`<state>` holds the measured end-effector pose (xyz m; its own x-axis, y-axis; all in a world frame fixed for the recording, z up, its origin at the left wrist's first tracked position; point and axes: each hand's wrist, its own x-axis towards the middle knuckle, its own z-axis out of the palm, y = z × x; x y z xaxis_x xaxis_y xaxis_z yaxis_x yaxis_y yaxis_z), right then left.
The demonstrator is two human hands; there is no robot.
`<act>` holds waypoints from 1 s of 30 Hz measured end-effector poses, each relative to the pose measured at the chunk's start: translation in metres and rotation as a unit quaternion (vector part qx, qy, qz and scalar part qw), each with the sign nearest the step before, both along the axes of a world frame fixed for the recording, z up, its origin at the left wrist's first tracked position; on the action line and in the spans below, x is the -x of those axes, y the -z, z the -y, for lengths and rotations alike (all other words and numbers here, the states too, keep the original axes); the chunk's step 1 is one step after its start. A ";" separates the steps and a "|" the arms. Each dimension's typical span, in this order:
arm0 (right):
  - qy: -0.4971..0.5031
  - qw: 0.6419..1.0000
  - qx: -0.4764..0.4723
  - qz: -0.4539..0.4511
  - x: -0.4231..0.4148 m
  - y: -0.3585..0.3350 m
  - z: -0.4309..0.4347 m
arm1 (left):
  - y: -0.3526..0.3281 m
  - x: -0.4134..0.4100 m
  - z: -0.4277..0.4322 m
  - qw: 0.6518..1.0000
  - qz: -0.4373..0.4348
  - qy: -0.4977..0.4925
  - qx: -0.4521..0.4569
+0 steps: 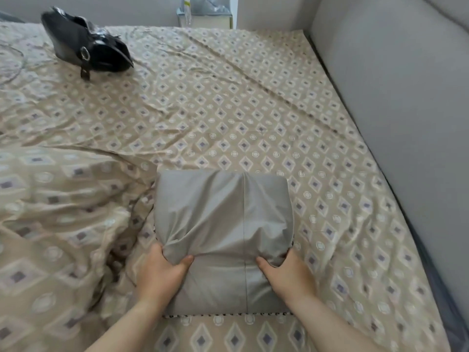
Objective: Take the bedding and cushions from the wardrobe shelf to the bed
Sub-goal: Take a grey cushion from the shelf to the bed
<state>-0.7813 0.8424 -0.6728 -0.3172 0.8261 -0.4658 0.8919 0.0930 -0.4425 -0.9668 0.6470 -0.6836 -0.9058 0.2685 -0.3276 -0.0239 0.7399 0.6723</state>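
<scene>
The grey cushion [224, 232] lies on the bed [253, 102], its near corners pinched by the left hand [162, 270] and right hand [286, 271], and it looks soft, light and slippery (bunching fabric), so gripping the corners seems soundest.

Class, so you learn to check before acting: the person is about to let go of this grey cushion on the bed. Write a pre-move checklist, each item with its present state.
1. Both the left hand and right hand grip the grey cushion: ok.
2. Cushion is over the patterned sheet: ok.
3. Cushion already rests on the sheet: cannot tell.
4. The black handbag lies well away: ok.
5. Cushion apart from the bunched duvet: cannot tell.
</scene>
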 end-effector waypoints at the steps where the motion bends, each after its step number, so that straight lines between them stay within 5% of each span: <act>1: 0.004 1.000 0.011 0.024 -0.003 0.005 0.001 | 0.004 0.000 0.003 1.000 0.005 0.005 0.016; 6: 0.012 0.991 -0.051 0.119 -0.003 -0.014 0.001 | -0.021 0.013 0.011 0.993 0.015 0.043 0.107; 18: -0.111 0.977 -0.018 -0.182 0.106 -0.243 0.040 | -0.249 0.087 0.023 0.990 -0.017 0.112 -0.089; 30: -0.256 0.896 -0.127 -0.341 0.177 -0.483 0.126 | -0.475 0.137 0.144 0.968 -0.173 0.067 -0.170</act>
